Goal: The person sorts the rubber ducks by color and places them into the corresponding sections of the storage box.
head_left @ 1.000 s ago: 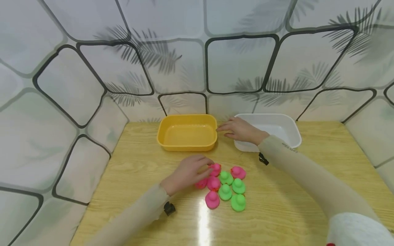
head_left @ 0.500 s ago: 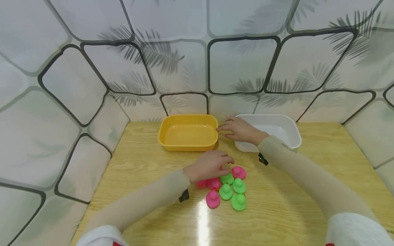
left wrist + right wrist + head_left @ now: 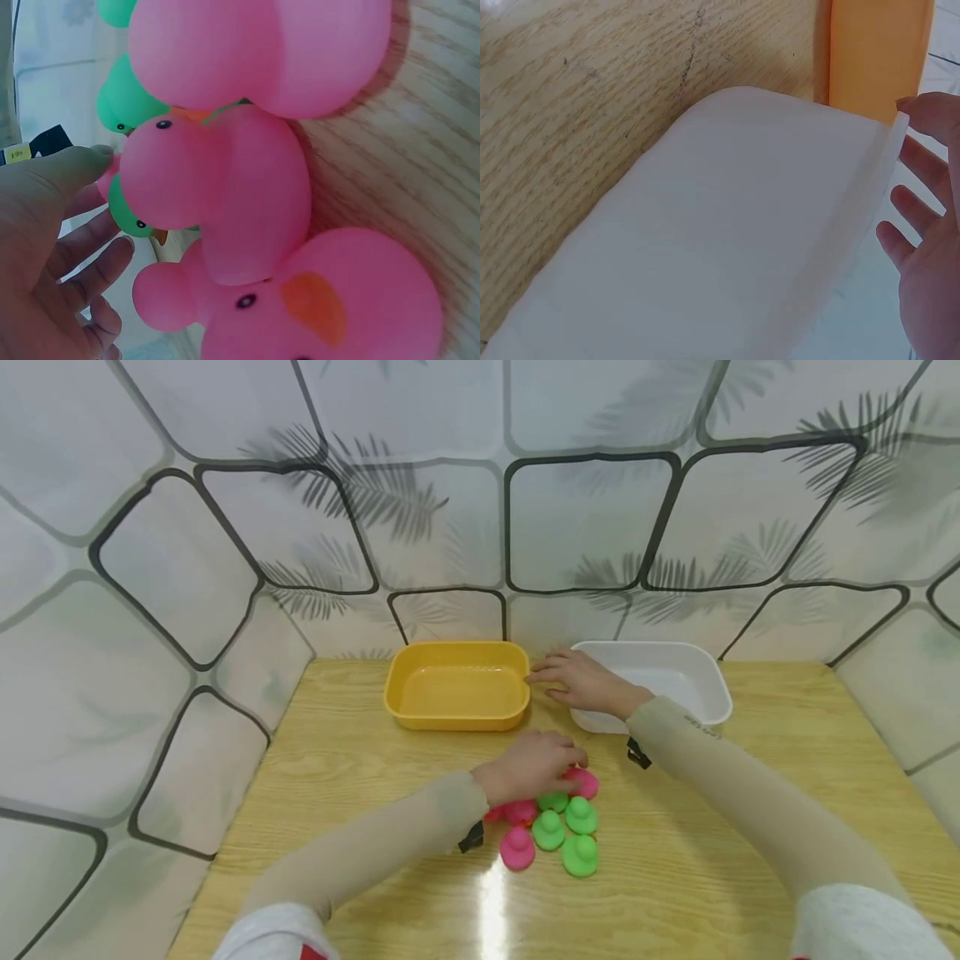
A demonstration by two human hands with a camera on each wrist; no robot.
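Several pink and green rubber ducks are bunched on the wooden table [image 3: 360, 760]. My left hand [image 3: 542, 766] hovers low over the far side of the bunch, fingers relaxed and reaching toward a pink duck [image 3: 587, 784]. In the left wrist view the left hand [image 3: 52, 247] is loose, its thumb close to a pink duck [image 3: 225, 187], with nothing gripped. Green ducks [image 3: 581, 815] and another pink duck [image 3: 517, 849] lie nearer me. My right hand [image 3: 579, 681] rests flat on the left rim of the white tub [image 3: 705, 681]; the right wrist view shows the right hand's fingers [image 3: 919, 217] straight.
A yellow tub [image 3: 456, 718] stands at the back, just left of the white tub [image 3: 727, 247], and nothing shows inside either. Patterned panels wall in the table on three sides. Bare wood lies left and right of the ducks.
My left hand has slid right across the ducks, from the left side of the bunch to over its far right. The right hand has stayed on the white tub.
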